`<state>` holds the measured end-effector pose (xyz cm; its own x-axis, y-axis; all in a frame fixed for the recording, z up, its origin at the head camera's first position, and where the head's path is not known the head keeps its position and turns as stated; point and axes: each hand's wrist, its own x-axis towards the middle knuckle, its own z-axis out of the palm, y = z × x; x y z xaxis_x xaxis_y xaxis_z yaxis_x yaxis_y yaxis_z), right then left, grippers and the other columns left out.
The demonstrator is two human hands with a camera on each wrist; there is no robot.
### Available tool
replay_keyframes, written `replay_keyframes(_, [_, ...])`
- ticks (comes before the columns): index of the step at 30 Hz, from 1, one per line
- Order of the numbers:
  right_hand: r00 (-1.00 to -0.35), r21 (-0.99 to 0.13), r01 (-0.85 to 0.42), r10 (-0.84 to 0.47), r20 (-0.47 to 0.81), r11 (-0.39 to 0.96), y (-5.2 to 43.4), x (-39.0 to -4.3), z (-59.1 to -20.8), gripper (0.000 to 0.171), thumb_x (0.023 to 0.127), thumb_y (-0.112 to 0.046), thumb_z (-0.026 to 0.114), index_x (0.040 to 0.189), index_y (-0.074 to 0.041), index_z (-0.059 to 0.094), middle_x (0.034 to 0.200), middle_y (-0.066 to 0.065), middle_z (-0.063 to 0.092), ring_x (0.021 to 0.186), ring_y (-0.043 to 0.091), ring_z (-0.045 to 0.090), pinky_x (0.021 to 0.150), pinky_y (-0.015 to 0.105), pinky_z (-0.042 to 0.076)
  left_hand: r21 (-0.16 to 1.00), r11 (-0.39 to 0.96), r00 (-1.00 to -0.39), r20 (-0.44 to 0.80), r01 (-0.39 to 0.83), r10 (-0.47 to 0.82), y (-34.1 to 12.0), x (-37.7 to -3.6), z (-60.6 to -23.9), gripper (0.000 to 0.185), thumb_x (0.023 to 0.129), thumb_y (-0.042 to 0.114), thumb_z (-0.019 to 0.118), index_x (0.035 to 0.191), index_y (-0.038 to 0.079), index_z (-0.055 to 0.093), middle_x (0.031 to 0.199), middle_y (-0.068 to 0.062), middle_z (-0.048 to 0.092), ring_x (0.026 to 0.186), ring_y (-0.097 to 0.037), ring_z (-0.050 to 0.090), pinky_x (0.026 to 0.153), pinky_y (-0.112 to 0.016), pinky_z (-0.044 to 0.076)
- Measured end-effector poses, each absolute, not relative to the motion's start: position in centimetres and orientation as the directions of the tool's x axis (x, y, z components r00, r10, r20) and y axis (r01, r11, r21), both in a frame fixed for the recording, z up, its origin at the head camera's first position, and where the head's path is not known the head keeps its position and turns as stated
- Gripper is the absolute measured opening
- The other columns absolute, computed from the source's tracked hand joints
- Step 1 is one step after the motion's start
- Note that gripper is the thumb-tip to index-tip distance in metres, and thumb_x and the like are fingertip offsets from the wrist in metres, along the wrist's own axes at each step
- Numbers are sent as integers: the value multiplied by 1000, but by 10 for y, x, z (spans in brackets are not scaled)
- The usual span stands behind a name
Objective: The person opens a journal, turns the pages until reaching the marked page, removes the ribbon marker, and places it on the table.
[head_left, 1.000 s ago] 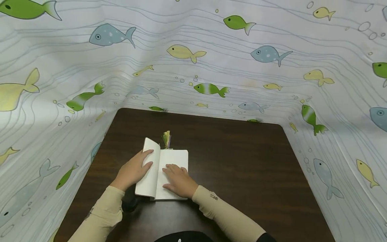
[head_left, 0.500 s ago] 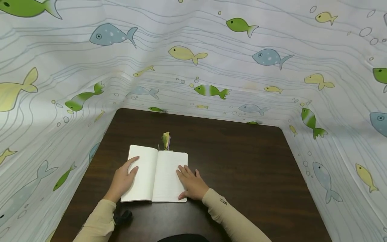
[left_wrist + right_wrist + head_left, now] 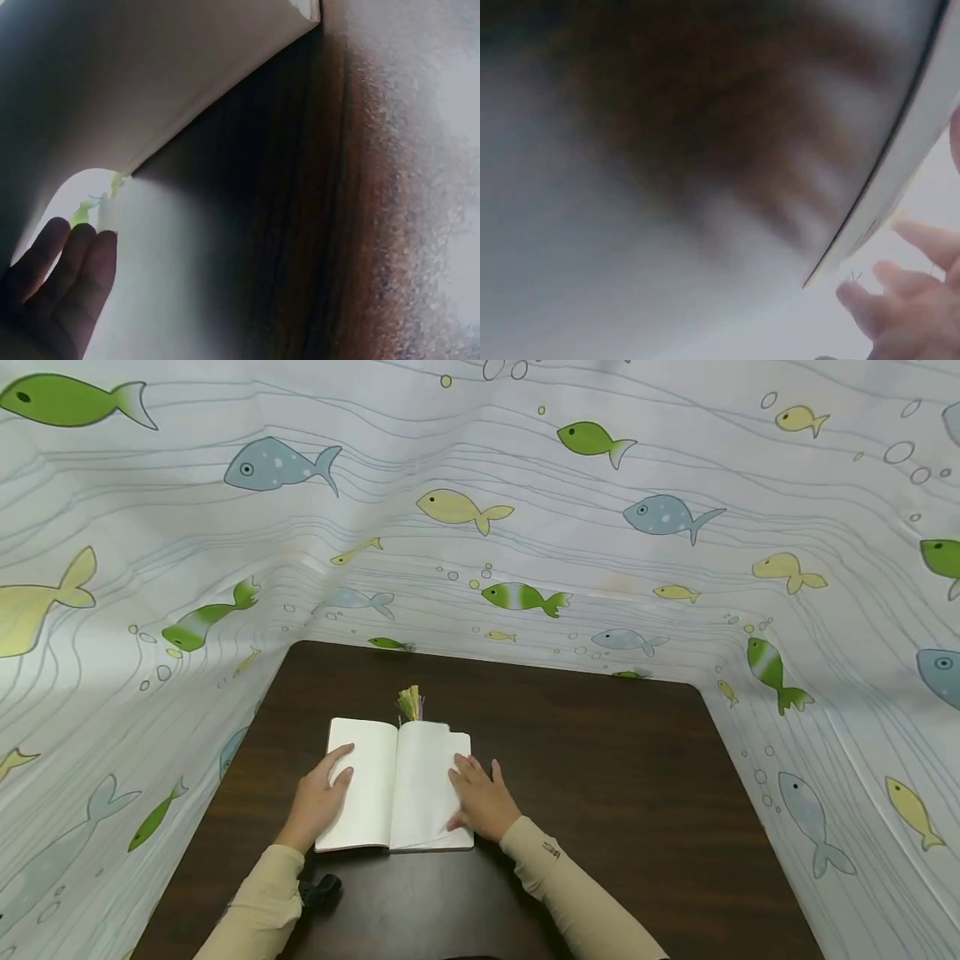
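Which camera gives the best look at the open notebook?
The head view: the whole open notebook lies on the table under both hands. The left wrist view shows only a page edge; the right wrist view, a blurred edge.

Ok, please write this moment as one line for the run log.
left hand: flat on left page | right hand: fingers lifting right page | notebook: open on table | tassel: above spine
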<state>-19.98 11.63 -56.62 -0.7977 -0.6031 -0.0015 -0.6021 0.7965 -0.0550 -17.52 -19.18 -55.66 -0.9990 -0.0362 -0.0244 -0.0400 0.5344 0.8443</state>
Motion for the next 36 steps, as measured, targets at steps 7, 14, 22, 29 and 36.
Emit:
replay_keyframes(7, [-841,-503,-486,-540,45,715,106,-198,-557,105,88,-37,79,161,1,15,165,21,24,151,31,29,118,58,27,852,523,-999,-23,-40,-38,-192,-176,-552,47,109,25,48,153,10,44,157,-21,41,146,-45,33,113,-65,29])
replay_keyframes(14, [-776,-957,-221,-628,56,187,81,-193,-532,77,110,-33,46,164,-16,-6,164,13,31,148,22,34,116,40,36,887,460,-1000,22,27,16,-197,-183,-539,55,113,36,30,152,1,43,156,-26,39,146,-47,30,116,-63,25])
replay_keyframes(22, [-592,-827,-468,-805,31,312,60,-180,-543,65,109,-47,33,161,-9,29,164,3,32,150,16,29,118,32,31,930,362,-975,-130,-57,179,-196,-174,-529,67,112,41,19,159,-7,13,164,-34,9,150,-53,6,117,-68,9])
replay_keyframes(29, [-584,-753,-549,-811,34,363,60,-178,-550,53,110,-30,46,157,-8,38,165,1,32,152,18,28,120,37,28,917,387,-974,-169,-100,148,-203,-170,-531,67,110,33,43,162,3,15,166,-28,11,150,-50,12,114,-70,21])
replay_keyframes(36, [-707,-475,-567,-693,-138,673,91,-189,-551,63,102,-39,62,155,-11,43,163,8,35,151,28,29,115,60,31,906,416,-988,-124,-73,97,-211,-164,-539,76,108,27,51,165,12,3,165,-30,12,146,-52,24,105,-67,36])
